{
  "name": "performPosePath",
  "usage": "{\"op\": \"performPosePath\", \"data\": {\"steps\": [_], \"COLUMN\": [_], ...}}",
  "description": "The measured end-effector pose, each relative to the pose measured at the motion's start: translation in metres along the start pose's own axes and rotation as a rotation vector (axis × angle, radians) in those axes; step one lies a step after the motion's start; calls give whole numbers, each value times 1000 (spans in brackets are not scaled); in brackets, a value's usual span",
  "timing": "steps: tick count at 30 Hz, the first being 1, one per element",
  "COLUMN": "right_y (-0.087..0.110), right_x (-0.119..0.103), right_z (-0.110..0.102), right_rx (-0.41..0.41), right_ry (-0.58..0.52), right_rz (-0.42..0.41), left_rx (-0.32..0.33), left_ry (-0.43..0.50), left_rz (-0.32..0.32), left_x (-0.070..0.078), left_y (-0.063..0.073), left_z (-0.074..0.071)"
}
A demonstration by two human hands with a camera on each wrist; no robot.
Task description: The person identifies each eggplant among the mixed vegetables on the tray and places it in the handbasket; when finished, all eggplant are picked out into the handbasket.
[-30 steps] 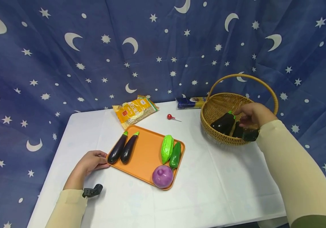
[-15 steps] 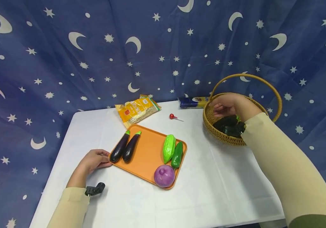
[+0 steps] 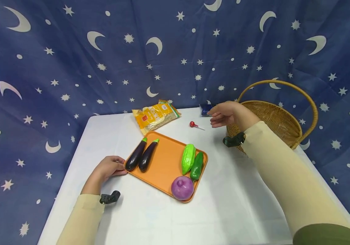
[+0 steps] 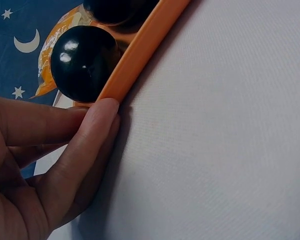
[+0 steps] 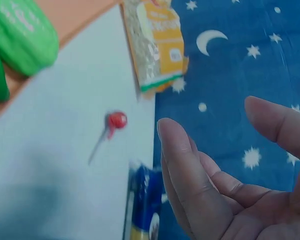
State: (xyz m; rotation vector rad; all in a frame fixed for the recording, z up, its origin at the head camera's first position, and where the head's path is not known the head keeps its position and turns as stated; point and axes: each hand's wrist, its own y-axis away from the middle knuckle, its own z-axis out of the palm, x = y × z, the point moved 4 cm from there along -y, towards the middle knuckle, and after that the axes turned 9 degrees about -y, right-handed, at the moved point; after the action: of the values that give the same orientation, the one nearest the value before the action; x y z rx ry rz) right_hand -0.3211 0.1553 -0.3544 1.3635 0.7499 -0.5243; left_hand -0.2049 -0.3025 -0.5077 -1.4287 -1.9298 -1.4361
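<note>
My left hand pinches the left corner of the orange tray; the left wrist view shows thumb and fingers at its rim. Two eggplants lie at the tray's left side. A ridged light-green vegetable, a green pepper and a purple onion sit at its right side. My right hand is in the air left of the wicker basket, thumb and fingers apart, holding nothing. Nearest to it are a red lollipop and a blue packet. My right arm hides the basket's lower front and contents.
A yellow bag of grain lies behind the tray, by the back edge of the white table. The basket's tall handle arches up at the right. A blue star-patterned curtain hangs behind.
My right hand has come out of the basket and moved left, with nothing in it. The left hand stays at the tray corner. The head view has swung left, shifting everything rightward.
</note>
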Motion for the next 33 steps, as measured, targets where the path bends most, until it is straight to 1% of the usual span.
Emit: {"op": "performPosePath", "data": {"steps": [7,13,16,20,26,30,33], "right_y": [-20,-34,-43,-55,-66,-70,-72], "right_x": [6,11,18,31,46,53,57], "right_z": [36,78,97,121,153,171,185], "right_rx": [-3,-46,-68,-93,-110,-94,-89], "right_ry": [13,36,32,37,46,57,104], "right_rz": [41,53,76,108,149,136,101], "left_rx": [12,16,20,33,43,53,56], "left_ry": [14,30,27,18,19,22,29], "left_rz": [2,11,15,4,-9,-11,-3], "left_x": [-2,-3,-3,-5,-9,-8,-5], "left_y": [-1,-1,-1,-2,-3,-5,-6], "left_z": [-1,-4,-3,-1,-1,-2,-4]}}
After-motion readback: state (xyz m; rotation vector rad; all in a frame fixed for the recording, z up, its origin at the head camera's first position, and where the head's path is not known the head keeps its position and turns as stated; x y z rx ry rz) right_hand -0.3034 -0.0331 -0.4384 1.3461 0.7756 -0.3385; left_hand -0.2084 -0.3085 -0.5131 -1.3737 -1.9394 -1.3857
